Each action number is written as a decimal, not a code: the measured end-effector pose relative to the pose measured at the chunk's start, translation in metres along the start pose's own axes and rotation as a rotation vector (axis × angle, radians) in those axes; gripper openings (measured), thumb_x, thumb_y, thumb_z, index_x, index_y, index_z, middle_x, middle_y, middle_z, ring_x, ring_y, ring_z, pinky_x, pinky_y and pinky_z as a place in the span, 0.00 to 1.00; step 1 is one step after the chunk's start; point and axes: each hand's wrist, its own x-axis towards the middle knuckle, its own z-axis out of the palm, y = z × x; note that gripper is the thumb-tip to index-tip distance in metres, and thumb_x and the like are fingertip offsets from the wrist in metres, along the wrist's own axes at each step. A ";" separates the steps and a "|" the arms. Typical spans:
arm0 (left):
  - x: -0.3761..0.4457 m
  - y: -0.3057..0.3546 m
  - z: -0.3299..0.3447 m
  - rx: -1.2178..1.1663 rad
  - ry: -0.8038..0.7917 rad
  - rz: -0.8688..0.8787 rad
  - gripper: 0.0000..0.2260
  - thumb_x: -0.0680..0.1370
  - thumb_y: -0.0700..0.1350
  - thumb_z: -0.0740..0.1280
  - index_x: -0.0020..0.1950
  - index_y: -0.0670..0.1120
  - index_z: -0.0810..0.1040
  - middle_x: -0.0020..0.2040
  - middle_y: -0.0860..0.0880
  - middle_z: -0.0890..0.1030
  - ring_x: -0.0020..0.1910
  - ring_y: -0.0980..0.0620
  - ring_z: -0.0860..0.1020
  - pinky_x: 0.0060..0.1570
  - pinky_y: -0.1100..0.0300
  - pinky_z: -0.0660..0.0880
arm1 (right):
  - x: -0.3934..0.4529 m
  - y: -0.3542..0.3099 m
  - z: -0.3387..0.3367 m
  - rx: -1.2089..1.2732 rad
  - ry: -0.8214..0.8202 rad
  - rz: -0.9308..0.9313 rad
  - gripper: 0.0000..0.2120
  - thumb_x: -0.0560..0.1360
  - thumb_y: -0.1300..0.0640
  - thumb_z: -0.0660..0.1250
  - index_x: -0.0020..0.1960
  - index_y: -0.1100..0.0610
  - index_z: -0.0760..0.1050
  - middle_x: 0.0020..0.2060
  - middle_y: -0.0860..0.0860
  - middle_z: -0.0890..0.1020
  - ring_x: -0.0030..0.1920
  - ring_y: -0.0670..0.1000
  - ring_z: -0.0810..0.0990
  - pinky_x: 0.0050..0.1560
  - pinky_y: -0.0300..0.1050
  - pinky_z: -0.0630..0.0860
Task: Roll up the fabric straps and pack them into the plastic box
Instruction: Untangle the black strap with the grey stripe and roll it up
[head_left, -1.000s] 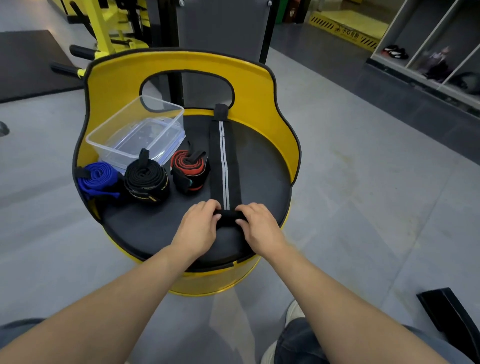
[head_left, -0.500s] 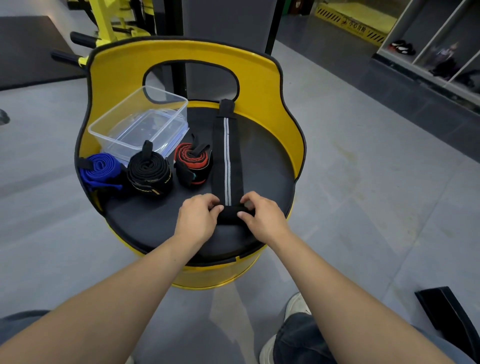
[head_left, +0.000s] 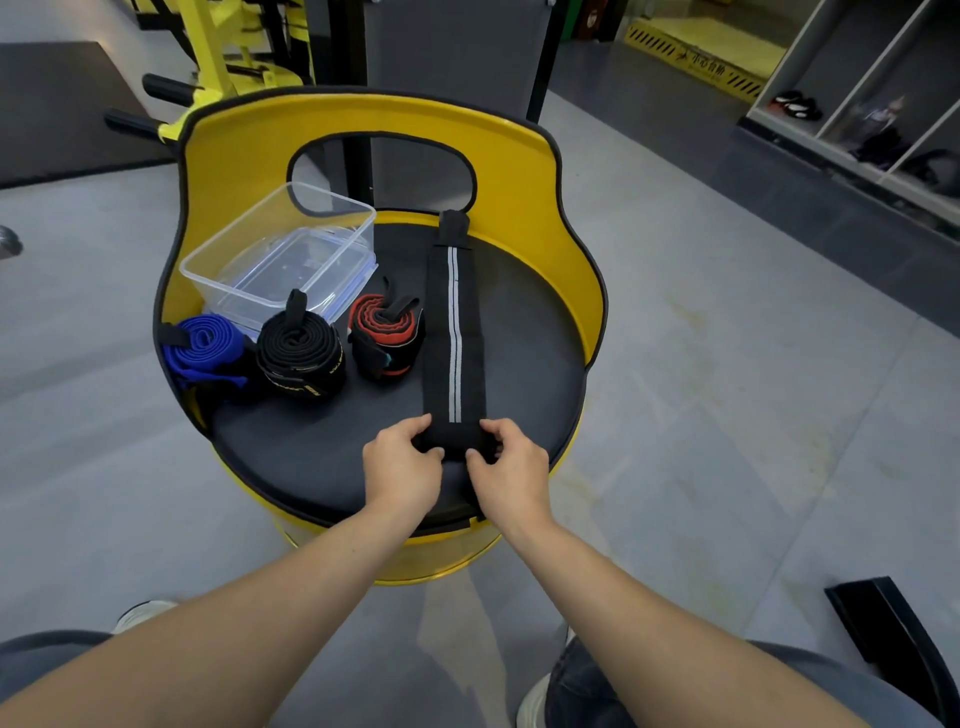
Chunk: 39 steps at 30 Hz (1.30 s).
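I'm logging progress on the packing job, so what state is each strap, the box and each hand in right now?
Striped black strap: mostly flat, near end just started rolling.
Blue strap: rolled, on the seat.
Black strap: rolled, on the seat.
Red and black strap: rolled, on the seat.
Plastic box: open, no straps inside.
Left hand: pinching the roll.
Right hand: pinching the roll.

1. The plastic box (head_left: 280, 260), in the upper left of the frame, is showing clear, glossy plastic with a bluish tint at its base.
2. The black strap (head_left: 453, 332), at centre frame, is looking like matt woven cloth with a pale grey stripe running along it.
3. The blue roll (head_left: 205, 345), black roll (head_left: 301, 353) and red-edged roll (head_left: 387, 332) are showing ribbed, matt fabric.
4. The tabletop (head_left: 519, 374) is looking like a smooth, matt black pad.
5. The yellow wall (head_left: 234, 150) around it is gleaming like painted metal.
6. The floor (head_left: 727, 415) is showing smooth grey tiles.
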 end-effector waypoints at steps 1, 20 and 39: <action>-0.003 -0.001 -0.002 0.001 -0.011 0.004 0.21 0.77 0.38 0.73 0.70 0.48 0.79 0.66 0.47 0.81 0.64 0.48 0.79 0.63 0.62 0.72 | -0.003 0.001 -0.002 -0.040 -0.021 -0.013 0.20 0.76 0.59 0.70 0.68 0.53 0.77 0.60 0.49 0.83 0.62 0.53 0.79 0.65 0.51 0.77; 0.042 0.009 -0.001 0.147 -0.033 0.186 0.12 0.81 0.52 0.69 0.57 0.48 0.86 0.53 0.47 0.85 0.57 0.46 0.80 0.58 0.54 0.74 | 0.041 -0.001 -0.018 -0.270 -0.132 -0.206 0.13 0.81 0.50 0.66 0.63 0.53 0.75 0.56 0.53 0.81 0.59 0.56 0.77 0.58 0.50 0.74; 0.024 0.003 0.004 -0.083 -0.100 0.039 0.13 0.78 0.48 0.72 0.63 0.54 0.81 0.57 0.53 0.81 0.59 0.52 0.78 0.59 0.56 0.76 | 0.015 -0.006 -0.007 -0.202 -0.108 -0.062 0.21 0.84 0.56 0.61 0.76 0.57 0.67 0.68 0.54 0.75 0.70 0.55 0.71 0.71 0.48 0.67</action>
